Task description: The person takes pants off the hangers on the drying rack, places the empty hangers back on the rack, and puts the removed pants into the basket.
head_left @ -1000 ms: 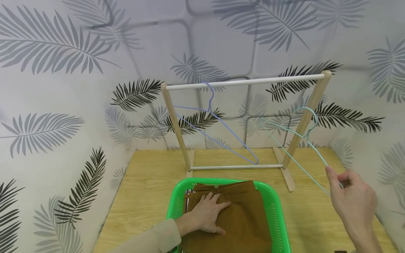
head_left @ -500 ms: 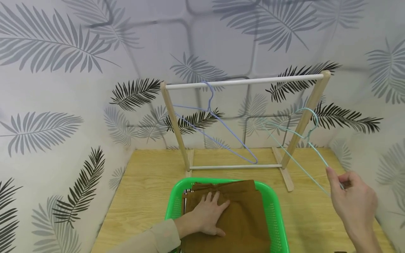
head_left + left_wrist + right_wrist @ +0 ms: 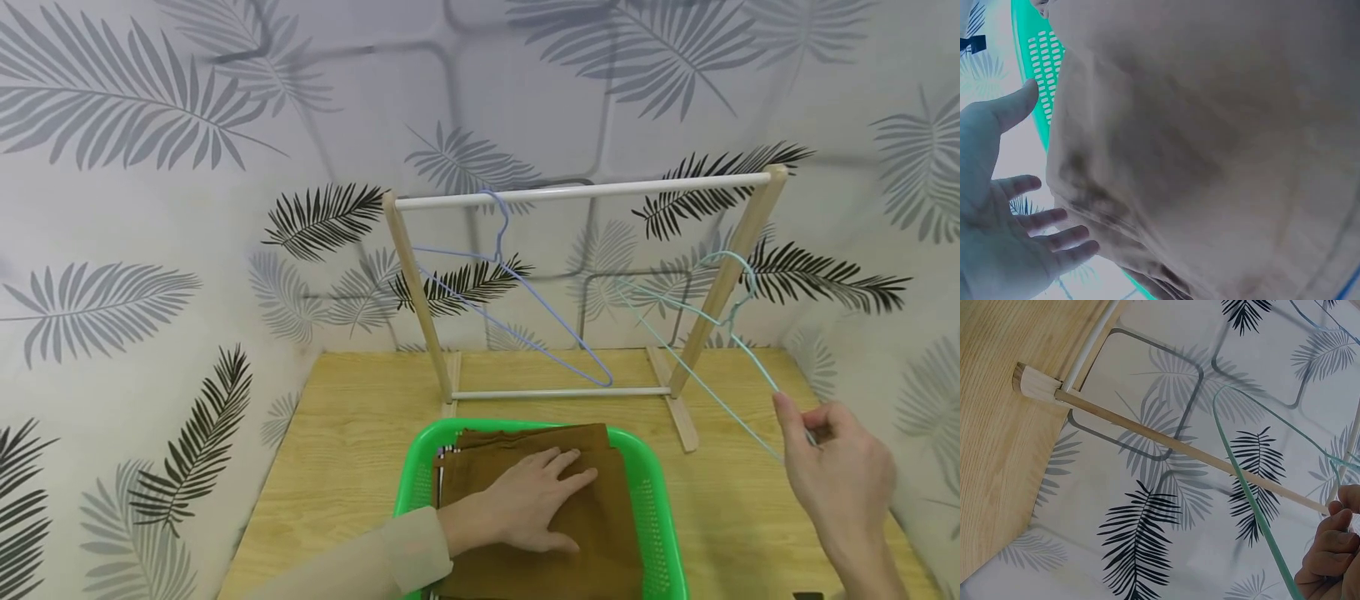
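A folded brown garment (image 3: 609, 521) lies on top in the green plastic basket (image 3: 648, 512). Over it my left hand (image 3: 528, 504) is spread, fingers apart and palm down. In the left wrist view the palm of the left hand (image 3: 1004, 244) shows, with no cloth gripped; whether it touches the garment I cannot tell. To the right of the basket, my right hand (image 3: 843, 467) pinches one arm of a mint-green clothes hanger (image 3: 753, 358), hook upward. The right wrist view shows curled fingers (image 3: 1332, 550) at the hanger's edge.
A small clothes rack stands behind the basket, with a white rail (image 3: 600, 192) between wooden posts. A bluish-purple hanger (image 3: 555, 317) hangs from it at the left. The wooden tabletop (image 3: 322, 467) meets leaf-patterned walls (image 3: 127, 333).
My left hand has shifted to the right across the garment. The right hand and the mint-green hanger stay nearly in place.
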`<state>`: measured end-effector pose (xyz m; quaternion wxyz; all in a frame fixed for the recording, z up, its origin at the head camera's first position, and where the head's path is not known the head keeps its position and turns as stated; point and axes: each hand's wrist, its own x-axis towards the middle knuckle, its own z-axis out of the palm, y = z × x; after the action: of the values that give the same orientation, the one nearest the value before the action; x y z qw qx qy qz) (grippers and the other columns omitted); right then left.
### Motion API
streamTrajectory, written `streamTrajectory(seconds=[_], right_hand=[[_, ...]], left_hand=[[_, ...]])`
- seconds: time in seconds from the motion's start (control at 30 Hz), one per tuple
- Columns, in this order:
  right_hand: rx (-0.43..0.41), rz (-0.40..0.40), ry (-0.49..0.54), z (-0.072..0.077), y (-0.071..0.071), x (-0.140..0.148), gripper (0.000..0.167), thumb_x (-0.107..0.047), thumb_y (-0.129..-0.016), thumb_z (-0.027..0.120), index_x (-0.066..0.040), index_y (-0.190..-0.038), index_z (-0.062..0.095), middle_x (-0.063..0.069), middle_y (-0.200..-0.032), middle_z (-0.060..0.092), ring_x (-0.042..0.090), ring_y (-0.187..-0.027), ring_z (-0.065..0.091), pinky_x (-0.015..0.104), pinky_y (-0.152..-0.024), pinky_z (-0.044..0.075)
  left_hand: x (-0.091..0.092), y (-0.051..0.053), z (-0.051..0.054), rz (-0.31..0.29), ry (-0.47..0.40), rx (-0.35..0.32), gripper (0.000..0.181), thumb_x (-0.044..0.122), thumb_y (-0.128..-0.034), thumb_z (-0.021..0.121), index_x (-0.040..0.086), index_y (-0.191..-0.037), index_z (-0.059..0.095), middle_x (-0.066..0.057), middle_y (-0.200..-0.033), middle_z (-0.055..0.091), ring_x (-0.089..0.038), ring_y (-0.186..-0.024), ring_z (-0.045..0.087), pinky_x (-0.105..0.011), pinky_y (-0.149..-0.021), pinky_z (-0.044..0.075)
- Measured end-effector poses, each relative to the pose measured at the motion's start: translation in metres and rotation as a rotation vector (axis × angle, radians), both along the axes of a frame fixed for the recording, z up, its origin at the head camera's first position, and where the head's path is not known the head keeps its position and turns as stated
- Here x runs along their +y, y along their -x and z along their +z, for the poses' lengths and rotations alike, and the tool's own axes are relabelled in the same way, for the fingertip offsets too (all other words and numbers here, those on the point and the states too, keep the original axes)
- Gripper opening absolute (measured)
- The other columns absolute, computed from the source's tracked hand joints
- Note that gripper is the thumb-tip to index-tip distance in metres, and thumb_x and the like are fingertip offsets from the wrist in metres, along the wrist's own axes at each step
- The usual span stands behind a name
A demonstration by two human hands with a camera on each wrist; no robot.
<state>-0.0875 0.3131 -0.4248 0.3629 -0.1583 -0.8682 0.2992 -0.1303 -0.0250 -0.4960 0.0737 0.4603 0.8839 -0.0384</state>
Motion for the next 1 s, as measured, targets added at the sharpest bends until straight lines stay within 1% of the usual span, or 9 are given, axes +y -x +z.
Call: streamTrajectory(seconds=[0.07,0.13,0.2,0.3,0.33,0.43,0.6,0.9,1.0], right_hand=[[-0.007,0.0,0.007,0.0,0.0,-0.001,0.041,-0.036,-0.096,0.074,0.003,-0.081,0.069,-0.056,-0.062,0.037,-0.031,-0.058,0.028,0.017,-0.055,0.027],[-0.016,-0.004,0.008,0.001,0.0,-0.001,0.041,-0.036,-0.096,0.074,0.002,-0.082,0.069,-0.055,-0.062,0.037,-0.031,-0.058,0.028,0.017,-0.056,0.027],[-0.019,-0.007,0.005,0.002,0.001,-0.001,0.041,-0.036,-0.096,0.074,0.001,-0.081,0.069,-0.043,-0.058,0.048,-0.031,-0.058,0.028,0.017,-0.056,0.027],[-0.018,-0.006,-0.005,0.001,0.001,-0.001,0.041,-0.036,-0.096,0.074,0.001,-0.08,0.069,-0.006,-0.057,0.066,-0.03,-0.057,0.028,0.017,-0.055,0.027],[-0.02,-0.005,-0.004,0.001,0.001,0.0,0.04,-0.036,-0.096,0.074,0.001,-0.08,0.069,-0.005,-0.057,0.066,-0.029,-0.056,0.028,0.017,-0.055,0.027],[-0.024,-0.003,-0.005,0.0,0.001,0.0,0.04,-0.035,-0.097,0.073,0.001,-0.08,0.069,0.015,-0.064,0.07,-0.029,-0.056,0.028,0.017,-0.056,0.027],[-0.058,-0.009,0.004,0.0,0.001,-0.002,0.042,-0.037,-0.098,0.071,0.002,-0.083,0.069,0.022,-0.071,0.072,-0.028,-0.056,0.028,0.017,-0.057,0.027],[-0.035,-0.001,-0.008,-0.001,0.004,-0.004,0.039,-0.034,-0.097,0.073,0.001,-0.082,0.069,0.021,-0.07,0.072,-0.029,-0.057,0.028,0.017,-0.056,0.028],[-0.021,0.0,-0.009,-0.001,0.005,-0.003,0.039,-0.034,-0.097,0.074,0.001,-0.081,0.069,0.014,-0.065,0.07,-0.03,-0.057,0.028,0.017,-0.055,0.028]], left_hand=[[0.006,0.001,0.0,-0.044,0.013,0.017,0.093,0.075,-0.0933,0.061,0.03,-0.168,0.026,-0.005,-0.173,0.032,-0.03,-0.157,0.041,-0.04,-0.128,0.037],[0.012,0.002,0.001,-0.076,0.021,0.019,0.091,0.075,-0.094,0.059,0.033,-0.168,0.027,-0.002,-0.174,0.031,-0.029,-0.159,0.038,-0.041,-0.129,0.036],[0.016,0.002,0.001,-0.096,0.031,0.011,0.09,0.076,-0.0939,0.058,0.035,-0.167,0.026,0.001,-0.175,0.029,-0.028,-0.16,0.035,-0.042,-0.129,0.035],[0.02,0.002,0.0,-0.096,0.042,-0.006,0.092,0.078,-0.0916,0.06,0.036,-0.167,0.027,0.002,-0.175,0.028,-0.028,-0.161,0.033,-0.043,-0.128,0.038],[0.021,0.002,-0.001,-0.097,0.048,-0.005,0.093,0.078,-0.0905,0.06,0.036,-0.167,0.027,0.002,-0.175,0.028,-0.028,-0.161,0.033,-0.042,-0.127,0.039],[0.023,0.004,-0.004,-0.108,0.068,0.022,0.095,0.08,-0.0875,0.062,0.037,-0.166,0.029,0.002,-0.175,0.028,-0.028,-0.16,0.035,-0.04,-0.125,0.042],[0.027,0.007,-0.009,-0.136,0.096,0.058,0.1,0.083,-0.0832,0.064,0.038,-0.165,0.031,0.001,-0.175,0.027,-0.027,-0.158,0.035,-0.038,-0.123,0.044],[0.031,0.013,-0.015,-0.156,0.129,0.039,0.111,0.085,-0.0729,0.072,0.039,-0.165,0.031,0.0,-0.175,0.027,-0.024,-0.155,0.035,-0.036,-0.121,0.045],[0.033,0.013,-0.018,-0.157,0.145,0.037,0.113,0.086,-0.0711,0.072,0.039,-0.165,0.03,-0.001,-0.175,0.028,-0.022,-0.153,0.037,-0.035,-0.12,0.046]])
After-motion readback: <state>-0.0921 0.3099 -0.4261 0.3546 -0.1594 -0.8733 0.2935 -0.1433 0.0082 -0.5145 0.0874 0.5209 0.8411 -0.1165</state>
